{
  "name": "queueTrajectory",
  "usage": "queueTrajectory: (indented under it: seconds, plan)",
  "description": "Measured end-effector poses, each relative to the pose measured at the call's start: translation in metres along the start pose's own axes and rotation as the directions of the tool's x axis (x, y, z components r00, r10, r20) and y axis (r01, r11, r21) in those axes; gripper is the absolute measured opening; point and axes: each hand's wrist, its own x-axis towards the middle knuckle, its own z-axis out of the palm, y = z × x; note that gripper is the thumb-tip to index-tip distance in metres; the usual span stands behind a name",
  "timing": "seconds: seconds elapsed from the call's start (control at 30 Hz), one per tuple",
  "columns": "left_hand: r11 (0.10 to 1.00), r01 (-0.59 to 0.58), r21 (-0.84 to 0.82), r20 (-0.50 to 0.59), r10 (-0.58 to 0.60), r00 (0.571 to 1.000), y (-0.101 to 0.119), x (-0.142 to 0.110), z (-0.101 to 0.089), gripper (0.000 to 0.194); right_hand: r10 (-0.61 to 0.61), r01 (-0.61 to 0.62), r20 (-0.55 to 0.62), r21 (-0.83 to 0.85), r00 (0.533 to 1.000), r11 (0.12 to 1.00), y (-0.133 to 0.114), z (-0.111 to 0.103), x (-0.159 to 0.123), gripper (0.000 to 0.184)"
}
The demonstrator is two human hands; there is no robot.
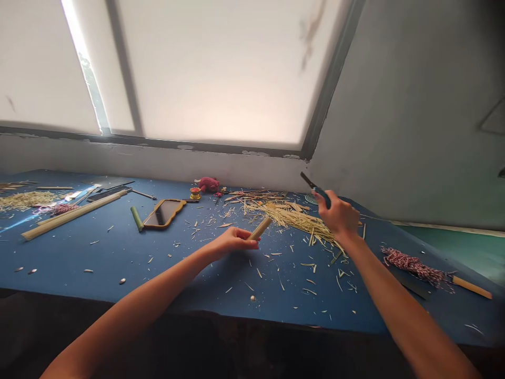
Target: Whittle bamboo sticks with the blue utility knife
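Head cam shows the left hand (231,243) curled snugly round a short pale bamboo stick (260,228), while the right hand (337,215), up and off to its right, grips a small dark-bladed knife (315,186), with a messy heap of pale bamboo shavings (295,221) just beyond them on the blue worktop (79,263).

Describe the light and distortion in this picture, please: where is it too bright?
In the head view, the frosted window glows almost white, the blue work table stays dimmer with soft shadows, and wide-angle distortion makes the window frame lean.
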Motion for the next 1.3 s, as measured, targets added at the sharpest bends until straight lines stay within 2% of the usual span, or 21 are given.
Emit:
queueTrajectory:
  seconds: [0.03,0.1,0.17,0.23,0.37,0.43,0.57,0.67,0.77,0.83,0.9,0.97,1.03,1.2,1.3]
  plan:
    - [0.999,-0.036,-0.04,-0.03,0.035,0.999,0.0,0.001,0.002,0.037,0.053,-0.053,-0.028,-0.001,0.998,0.999,0.012,0.0,0.004,0.066]
    - [0.98,-0.109,-0.167,-0.109,0.092,0.99,0.002,0.003,0.004,0.039,0.083,-0.083,-0.021,0.02,0.996,0.996,0.024,0.001,0.005,0.065]
    - [0.949,-0.141,-0.281,-0.192,0.088,0.977,0.005,0.004,0.003,0.039,0.038,-0.038,-0.004,0.056,0.999,0.998,0.022,0.004,0.0,0.062]
    - [0.925,-0.172,-0.337,-0.269,0.081,0.96,0.009,0.003,-0.002,0.037,-0.048,0.049,-0.01,0.096,0.999,0.994,0.009,0.008,-0.008,0.058]
    - [0.907,-0.274,-0.319,-0.395,0.135,0.908,0.014,0.002,-0.015,0.039,-0.241,0.243,-0.033,0.156,0.97,0.957,-0.018,0.015,-0.021,0.052]
    - [0.915,-0.289,-0.281,-0.449,0.141,0.882,0.014,0.003,-0.021,0.043,-0.32,0.322,-0.039,0.187,0.947,0.928,-0.025,0.016,-0.028,0.049]
    - [0.939,-0.281,-0.2,-0.527,0.139,0.839,0.011,0.007,-0.031,0.046,-0.385,0.379,-0.032,0.269,0.923,0.886,-0.033,0.015,-0.038,0.044]
    - [0.948,-0.29,-0.13,-0.515,0.185,0.837,0.009,0.008,-0.035,0.045,-0.442,0.412,0.013,0.338,0.897,0.846,-0.04,0.012,-0.044,0.041]
    - [0.952,-0.301,0.049,-0.485,0.287,0.826,0.012,0.006,-0.035,0.044,-0.542,0.489,0.065,0.351,0.838,0.798,-0.046,0.01,-0.049,0.042]
    - [0.944,-0.29,0.161,-0.453,0.331,0.828,0.016,0.004,-0.033,0.042,-0.631,0.575,0.072,0.34,0.773,0.744,-0.049,0.008,-0.051,0.042]
    - [0.936,-0.284,0.206,-0.413,0.346,0.842,0.018,0.004,-0.031,0.04,-0.729,0.675,0.07,0.328,0.681,0.661,-0.052,0.005,-0.054,0.041]
    - [0.936,-0.287,0.201,-0.379,0.345,0.859,0.018,0.004,-0.03,0.036,-0.802,0.748,0.081,0.315,0.592,0.584,-0.056,0.003,-0.056,0.041]
    - [0.94,-0.292,0.174,-0.351,0.337,0.874,0.016,0.007,-0.03,0.032,-0.833,0.781,0.112,0.3,0.541,0.548,-0.06,0.001,-0.059,0.042]
    - [0.961,-0.274,-0.022,-0.254,0.26,0.932,0.008,0.014,-0.028,0.023,-0.853,0.824,0.199,0.227,0.482,0.519,-0.071,0.001,-0.067,0.046]
    - [0.963,-0.241,-0.124,-0.25,0.205,0.946,0.009,0.016,-0.025,0.017,-0.861,0.838,0.211,0.214,0.463,0.503,-0.073,0.001,-0.068,0.047]
